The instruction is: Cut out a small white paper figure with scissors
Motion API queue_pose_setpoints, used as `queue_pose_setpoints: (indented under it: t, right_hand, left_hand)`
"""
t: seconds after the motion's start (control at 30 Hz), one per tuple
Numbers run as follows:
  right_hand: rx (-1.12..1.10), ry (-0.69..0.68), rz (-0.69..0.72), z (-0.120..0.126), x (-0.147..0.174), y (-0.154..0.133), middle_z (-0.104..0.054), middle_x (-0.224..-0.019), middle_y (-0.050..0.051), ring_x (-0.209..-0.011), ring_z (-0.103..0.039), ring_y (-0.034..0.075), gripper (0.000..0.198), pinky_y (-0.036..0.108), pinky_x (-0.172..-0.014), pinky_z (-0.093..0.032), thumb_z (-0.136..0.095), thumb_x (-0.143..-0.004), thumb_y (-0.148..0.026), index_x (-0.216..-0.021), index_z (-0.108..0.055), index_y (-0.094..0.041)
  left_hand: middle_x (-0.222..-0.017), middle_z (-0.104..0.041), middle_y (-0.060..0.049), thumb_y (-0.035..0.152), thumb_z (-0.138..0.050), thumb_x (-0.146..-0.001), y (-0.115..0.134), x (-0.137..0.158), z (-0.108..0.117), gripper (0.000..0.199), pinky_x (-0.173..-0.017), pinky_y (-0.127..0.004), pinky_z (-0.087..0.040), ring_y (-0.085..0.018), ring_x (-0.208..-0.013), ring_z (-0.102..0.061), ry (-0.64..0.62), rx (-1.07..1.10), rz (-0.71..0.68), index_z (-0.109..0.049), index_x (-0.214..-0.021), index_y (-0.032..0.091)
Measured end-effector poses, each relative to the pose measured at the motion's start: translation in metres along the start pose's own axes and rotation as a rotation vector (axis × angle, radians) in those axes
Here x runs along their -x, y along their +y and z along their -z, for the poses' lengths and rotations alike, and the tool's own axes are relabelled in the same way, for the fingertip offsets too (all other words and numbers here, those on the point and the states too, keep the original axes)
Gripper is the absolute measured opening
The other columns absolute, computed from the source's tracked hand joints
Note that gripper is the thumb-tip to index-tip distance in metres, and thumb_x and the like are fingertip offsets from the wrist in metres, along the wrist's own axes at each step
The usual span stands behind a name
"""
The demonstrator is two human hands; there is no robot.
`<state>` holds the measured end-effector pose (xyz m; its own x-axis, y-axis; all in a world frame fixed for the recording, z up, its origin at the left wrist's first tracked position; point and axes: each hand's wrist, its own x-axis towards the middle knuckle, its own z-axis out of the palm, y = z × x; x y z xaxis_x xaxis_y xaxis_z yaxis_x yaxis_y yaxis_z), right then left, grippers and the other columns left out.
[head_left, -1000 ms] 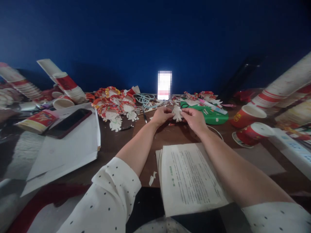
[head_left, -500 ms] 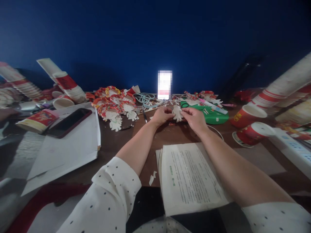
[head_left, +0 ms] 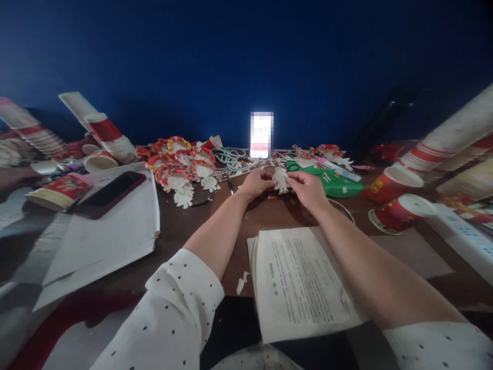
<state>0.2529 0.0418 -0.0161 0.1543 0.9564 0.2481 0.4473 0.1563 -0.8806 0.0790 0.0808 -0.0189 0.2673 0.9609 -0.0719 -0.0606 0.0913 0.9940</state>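
Between my hands, just above the brown table, is a white paper cutout (head_left: 281, 180) with a jagged, fingered outline. My left hand (head_left: 257, 184) pinches its left edge with thumb and fingers. From the other side, my right hand (head_left: 308, 189) grips the right edge in the same way. Beyond my right hand lies a green sheet (head_left: 344, 186) with paper scraps and a marker pen (head_left: 339, 168) on it. To the left of my left hand rest a thin pen (head_left: 230, 184) and a pile of red-and-white paper cutouts (head_left: 181, 164).
A printed booklet (head_left: 300, 282) lies under my forearms. On the left, a dark phone (head_left: 111, 194) rests on white boards (head_left: 103, 234). Red paper cups (head_left: 404, 211) and a leaning cup stack (head_left: 454, 123) stand at right. A lit phone (head_left: 262, 134) stands against the blue wall.
Both hands hold the paper cutout in almost the same place; it has shifted very slightly to the left. Nothing else has visibly moved.
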Motion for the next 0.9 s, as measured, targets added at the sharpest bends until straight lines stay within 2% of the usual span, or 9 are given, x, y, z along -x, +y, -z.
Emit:
queue_pose_setpoints:
  t: [0.33, 0.53, 0.7, 0.9]
  right_hand:
    - [0.079, 0.000, 0.066, 0.0013, 0.0023, -0.0041, -0.079, -0.084, 0.007, -0.075, -0.069, 0.022, 0.032, 0.034, -0.074, -0.052, -0.066, -0.081, -0.034, -0.101, -0.081, -0.015]
    - [0.058, 0.004, 0.048, 0.0016, 0.0035, -0.0053, -0.079, -0.086, 0.008, -0.076, -0.069, 0.021, 0.033, 0.034, -0.075, -0.052, -0.068, -0.080, -0.035, -0.103, -0.081, -0.015]
    - [-0.105, -0.022, -0.075, 0.0013, 0.0024, -0.0070, -0.078, -0.084, 0.005, -0.071, -0.066, 0.018, 0.033, 0.031, -0.068, -0.051, -0.072, -0.075, -0.034, -0.102, -0.081, -0.017]
    - [-0.422, -0.089, -0.256, -0.0003, 0.0005, -0.0080, -0.075, -0.078, 0.002, -0.069, -0.065, 0.016, 0.025, 0.026, -0.061, -0.049, -0.080, -0.065, -0.028, -0.089, -0.079, -0.020]
  left_hand:
    - [-0.063, -0.063, 0.004, 0.005, -0.079, -0.070, 0.0016, 0.0008, 0.0026, 0.023, -0.065, -0.024, -0.047, -0.009, -0.058, -0.058, -0.017, 0.001, 0.016, -0.061, -0.080, 0.013]
    - [-0.062, -0.062, 0.004, 0.004, -0.074, -0.075, 0.0040, 0.0032, 0.0026, 0.018, -0.065, -0.024, -0.047, -0.008, -0.057, -0.058, -0.027, -0.005, 0.024, -0.060, -0.080, 0.013]
    - [-0.064, -0.063, 0.004, 0.003, -0.076, -0.072, 0.0021, 0.0010, 0.0038, 0.019, -0.065, -0.025, -0.047, -0.009, -0.058, -0.058, -0.017, -0.024, -0.002, -0.062, -0.079, 0.013]
    - [-0.064, -0.065, 0.003, 0.003, -0.074, -0.074, 0.0013, 0.0014, 0.0039, 0.015, -0.066, -0.025, -0.049, -0.009, -0.058, -0.060, -0.043, -0.027, -0.016, -0.063, -0.080, 0.012]
